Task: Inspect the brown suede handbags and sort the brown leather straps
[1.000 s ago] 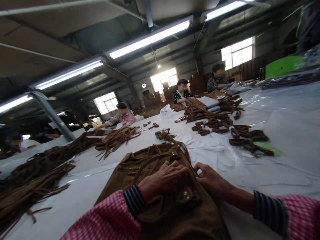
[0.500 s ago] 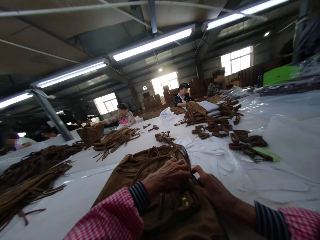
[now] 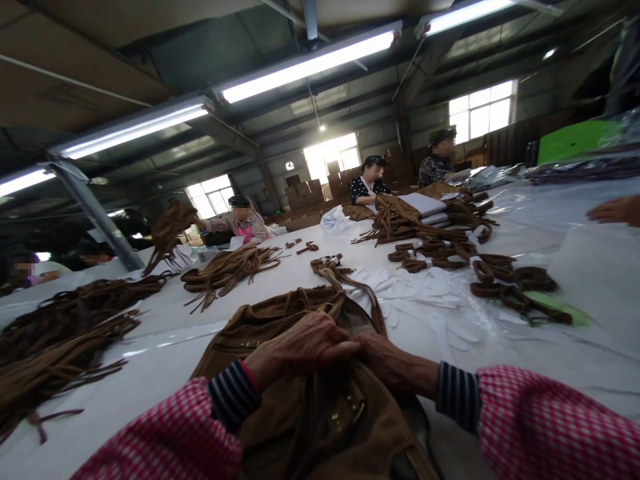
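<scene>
A brown suede-like bag (image 3: 280,417) lies on the white table in front of me, with metal fittings on its front and a strap (image 3: 373,303) trailing over its far edge. My left hand (image 3: 305,343) is closed on the bag's opening edge, fingers curled. Against it, my right hand (image 3: 393,363) grips the same edge from the right, fingertips hidden in the folds. Between the two hands the opening is partly spread and shows a darker lining.
Fringed brown pieces (image 3: 227,270) and straps (image 3: 85,307) are heaped on the left. Wrapped strap bundles (image 3: 435,253) and white paper pieces (image 3: 415,293) lie right of the bag. Co-workers (image 3: 367,183) sit across the table (image 3: 575,233); another person's hand (image 3: 617,210) reaches in at right.
My right hand has moved left to meet my left hand, and the bag's opening is spread wider. A far co-worker has lifted a brown bag. Another person's hand has appeared at right.
</scene>
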Demonstrator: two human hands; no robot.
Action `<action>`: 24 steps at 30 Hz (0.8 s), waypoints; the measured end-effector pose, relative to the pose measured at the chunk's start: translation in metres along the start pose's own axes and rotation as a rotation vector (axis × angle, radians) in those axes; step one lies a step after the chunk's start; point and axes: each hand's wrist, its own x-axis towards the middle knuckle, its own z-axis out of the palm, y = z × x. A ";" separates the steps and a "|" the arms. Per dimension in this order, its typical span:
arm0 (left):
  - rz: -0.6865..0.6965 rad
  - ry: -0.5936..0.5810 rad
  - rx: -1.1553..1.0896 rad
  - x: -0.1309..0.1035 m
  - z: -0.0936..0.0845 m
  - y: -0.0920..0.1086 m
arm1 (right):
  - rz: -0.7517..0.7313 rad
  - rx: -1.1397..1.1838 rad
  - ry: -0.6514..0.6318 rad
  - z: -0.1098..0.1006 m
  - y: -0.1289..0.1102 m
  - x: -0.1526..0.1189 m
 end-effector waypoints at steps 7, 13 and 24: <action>-0.132 -0.056 0.161 -0.053 0.018 -0.029 | 0.075 -0.157 0.037 0.046 0.032 -0.008; -0.106 0.169 0.177 -0.064 0.077 -0.032 | 0.249 -0.190 -0.022 0.028 0.020 0.008; -0.073 0.257 0.103 -0.049 0.098 -0.030 | 0.363 -0.588 -0.183 0.021 0.019 0.065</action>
